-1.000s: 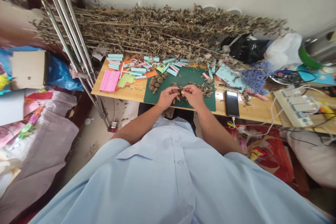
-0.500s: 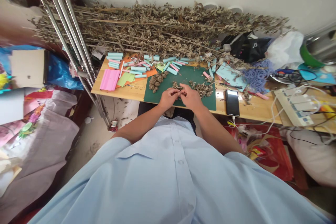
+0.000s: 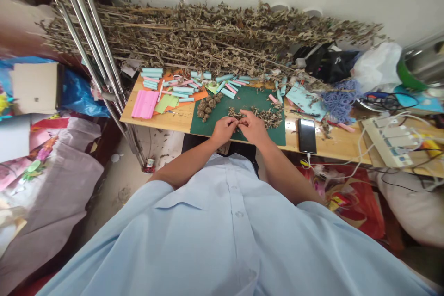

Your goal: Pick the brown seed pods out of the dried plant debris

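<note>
My left hand (image 3: 224,130) and my right hand (image 3: 253,128) meet over the near edge of a green cutting mat (image 3: 232,101). Thumbs and fingers of both are pinched together, tips touching; whatever sits between them is too small to make out. Just beyond and to the right of my fingers lie crumbled dried leaves (image 3: 272,118). Left of my left hand, a cluster of brown leafy balls (image 3: 207,107) rests on the mat.
Bundles of dried leafy stems (image 3: 208,32) line the wall. Blue and pink paper rolls (image 3: 183,89) and pink paper (image 3: 144,104) lie left. To the right are a phone (image 3: 307,136), purple yarn (image 3: 342,99) and a power strip (image 3: 388,141). A metal tripod (image 3: 93,41) stands left.
My hands stay pinched together at nearly the same spot, with only slight finger movement. The right fingers have shifted a little.
</note>
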The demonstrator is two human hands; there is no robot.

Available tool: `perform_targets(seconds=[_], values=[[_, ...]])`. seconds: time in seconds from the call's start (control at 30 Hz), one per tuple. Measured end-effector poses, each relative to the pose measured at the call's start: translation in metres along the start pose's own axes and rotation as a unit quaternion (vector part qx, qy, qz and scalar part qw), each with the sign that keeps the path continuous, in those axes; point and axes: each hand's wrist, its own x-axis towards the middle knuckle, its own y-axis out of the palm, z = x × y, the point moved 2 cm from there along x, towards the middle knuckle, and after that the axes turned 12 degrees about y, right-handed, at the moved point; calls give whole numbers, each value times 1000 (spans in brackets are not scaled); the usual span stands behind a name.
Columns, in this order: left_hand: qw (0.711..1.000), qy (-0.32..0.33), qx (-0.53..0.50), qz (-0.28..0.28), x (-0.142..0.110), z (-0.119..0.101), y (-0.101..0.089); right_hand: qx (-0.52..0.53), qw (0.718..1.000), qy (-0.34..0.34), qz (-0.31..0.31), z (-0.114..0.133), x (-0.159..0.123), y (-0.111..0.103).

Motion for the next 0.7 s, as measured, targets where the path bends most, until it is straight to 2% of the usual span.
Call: perform_targets(seconds=[0.3, 0.7], values=[[1000, 30, 7, 7, -1, 1, 1, -18, 1000, 11, -3, 5, 0, -1], [994, 73, 86, 4, -2, 3, 8, -141, 990, 5, 19, 21, 4, -9]])
